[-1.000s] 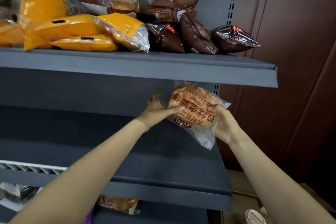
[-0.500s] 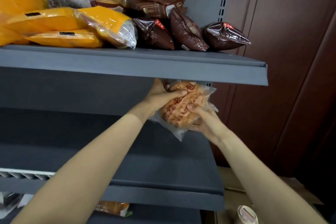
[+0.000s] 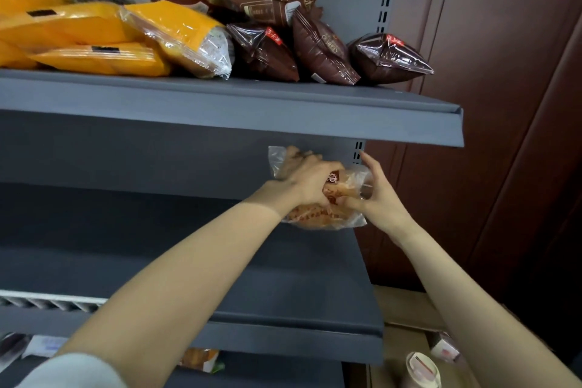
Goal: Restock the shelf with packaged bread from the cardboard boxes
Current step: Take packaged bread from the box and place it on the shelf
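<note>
A clear-wrapped bread packet (image 3: 318,216) with red lettering lies at the back right of the grey middle shelf (image 3: 195,261). My left hand (image 3: 307,181) presses on top of it with fingers curled over the wrapper. My right hand (image 3: 376,195) pinches the packet's right end, its forefinger raised toward the slotted upright. The hands hide most of the packet.
The top shelf (image 3: 252,110) holds yellow bread packets (image 3: 104,38) on the left and brown ones (image 3: 318,44) on the right. A cardboard box (image 3: 406,343) with packets stands at the lower right beside the brown cabinet (image 3: 504,135). Another packet (image 3: 201,359) lies on the shelf below.
Both hands carried the bread packet from in front of the shelf edge further in and down onto the middle shelf's back right. My left hand shifted onto its top.
</note>
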The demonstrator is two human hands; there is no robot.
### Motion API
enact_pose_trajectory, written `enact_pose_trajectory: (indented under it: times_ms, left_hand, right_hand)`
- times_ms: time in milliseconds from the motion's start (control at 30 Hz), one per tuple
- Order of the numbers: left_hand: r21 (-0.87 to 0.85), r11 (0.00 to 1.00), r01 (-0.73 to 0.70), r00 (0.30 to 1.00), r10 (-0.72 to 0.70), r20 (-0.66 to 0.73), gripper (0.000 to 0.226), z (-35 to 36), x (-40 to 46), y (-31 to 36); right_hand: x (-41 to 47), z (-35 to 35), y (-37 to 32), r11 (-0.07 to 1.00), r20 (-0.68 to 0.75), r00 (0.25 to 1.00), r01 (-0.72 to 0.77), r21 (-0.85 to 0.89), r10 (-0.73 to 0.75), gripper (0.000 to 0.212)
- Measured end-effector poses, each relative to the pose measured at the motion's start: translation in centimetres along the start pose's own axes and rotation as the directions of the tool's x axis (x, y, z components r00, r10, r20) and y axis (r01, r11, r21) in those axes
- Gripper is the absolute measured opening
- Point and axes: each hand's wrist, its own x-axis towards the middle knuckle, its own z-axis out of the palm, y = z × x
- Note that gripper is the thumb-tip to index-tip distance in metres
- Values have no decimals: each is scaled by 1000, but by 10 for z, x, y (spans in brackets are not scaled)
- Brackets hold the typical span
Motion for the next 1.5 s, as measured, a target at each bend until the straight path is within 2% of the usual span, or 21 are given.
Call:
enact_pose_trajectory:
  times_ms: [67,167,267,300,367,400,467,567,667,733,800,867,933,1067,1200,1333,1500]
  left_hand:
    - [38,999,-7,1000,7,-7,78,9,5,5]
    - [-10,1000,-12,999,13,50,92,20,5,4]
    - [68,997,39,971,-53,232,112,22,1,-6]
    - [93,994,64,957,-88,278,115,22,-2,-9]
    - [92,990,110,937,-134,323,117,23,-6,-14]
    - [78,989,125,932,-144,333,117,24,-8,-15]
    - [58,988,146,929,-157,334,114,27,-11,-15]
    - [25,985,173,938,-173,302,109,30,-16,-13]
    - [-65,977,204,961,-187,206,97,26,-30,-16]
    - [-115,966,232,968,-218,124,81,19,-47,-24]
    - [-112,956,273,962,-268,57,69,12,-68,-35]
    - [-110,930,351,936,-350,36,57,4,-92,-52]
    - [-114,887,447,894,-448,22,43,-5,-121,-74]
    - [-135,782,609,783,-619,-54,28,-16,-199,-131]
    - [-146,652,744,653,-756,-51,27,-27,-301,-205]
    - [-153,541,827,543,-839,-35,20,-40,-424,-291]
    - [-136,403,905,407,-913,6,22,-63,-565,-394]
  right_hand:
    - [4,1,5,995,-71,997,0,-103,-7,82]
    - [7,3,14,930,-166,985,-17,-366,-47,52]
    - [2,12,24,834,-184,983,-120,-538,23,53]
    - [0,14,24,749,-200,978,-94,-655,-52,57]
    - [0,18,22,483,-82,955,69,-873,-284,63]
    - [2,19,19,385,24,954,143,-912,-300,65]
    - [5,24,10,336,162,970,217,-916,-182,67]
    - [7,31,3,278,183,978,203,-939,-96,65]
    - [4,38,-2,301,172,982,187,-935,-77,64]
    - [-1,49,-9,343,190,973,223,-912,-129,61]
    - [-6,65,-21,437,211,963,263,-860,-166,61]
    - [-11,90,-39,576,233,963,269,-772,-136,58]
    - [-14,123,-57,665,292,949,296,-686,-121,52]
    - [-23,217,-93,740,419,889,406,-537,-184,39]
    - [-45,336,-136,741,503,813,526,-419,-293,33]
    - [-77,469,-185,736,603,737,585,-340,-307,28]
    - [-119,633,-245,742,687,645,630,-228,-336,28]
